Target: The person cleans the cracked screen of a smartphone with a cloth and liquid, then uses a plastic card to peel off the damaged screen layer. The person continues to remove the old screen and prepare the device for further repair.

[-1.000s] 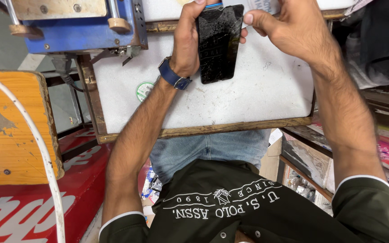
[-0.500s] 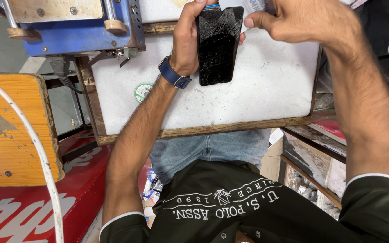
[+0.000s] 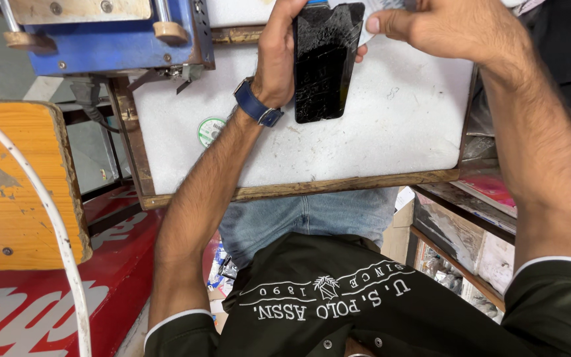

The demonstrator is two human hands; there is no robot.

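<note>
right hand (image 3: 451,30) shifted left; left hand (image 3: 279,56) fingers clamped on cracked phone (image 3: 324,63) over white worktop (image 3: 378,145); right fingers together.

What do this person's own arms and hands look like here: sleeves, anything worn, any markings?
Both forearms are bare. The left hand has a dark blue wristband with a metal buckle around its wrist. The right hand shows no ring, glove or band. Dark green sleeves with a thin white cuff edge are pushed up near both elbows. No tattoos or marks are visible.
</note>
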